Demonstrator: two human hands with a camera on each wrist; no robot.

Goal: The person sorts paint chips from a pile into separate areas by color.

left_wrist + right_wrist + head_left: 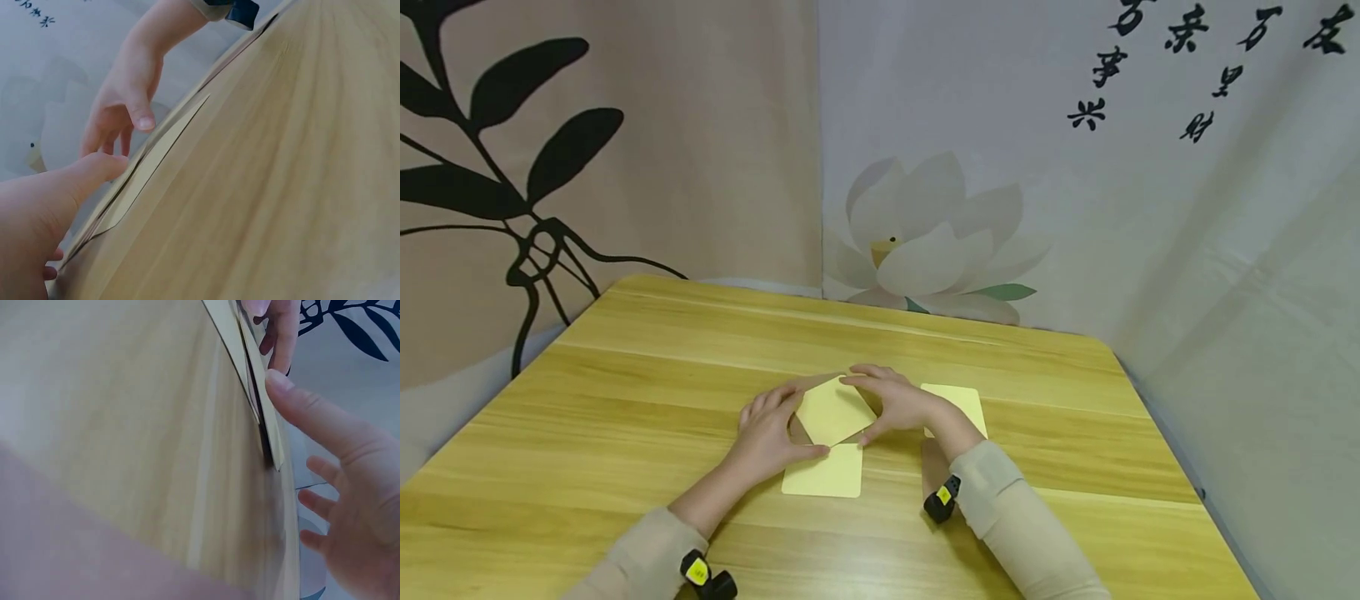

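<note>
Lower middle of the frame, a pale yellow card (835, 415) is held cornerwise between both hands, its lowest corner at the upper edge of a second card (822, 477) on the bench (587, 467). The left hand (767, 437) and right hand (902, 404) grip its edges, fingers spread wide, presumably to steady something so thin. A third card (961, 403) lies rightward. No print shows on them; upper right, the curtain's (1150, 217) black characters include 万, 里 and 兴.
</note>
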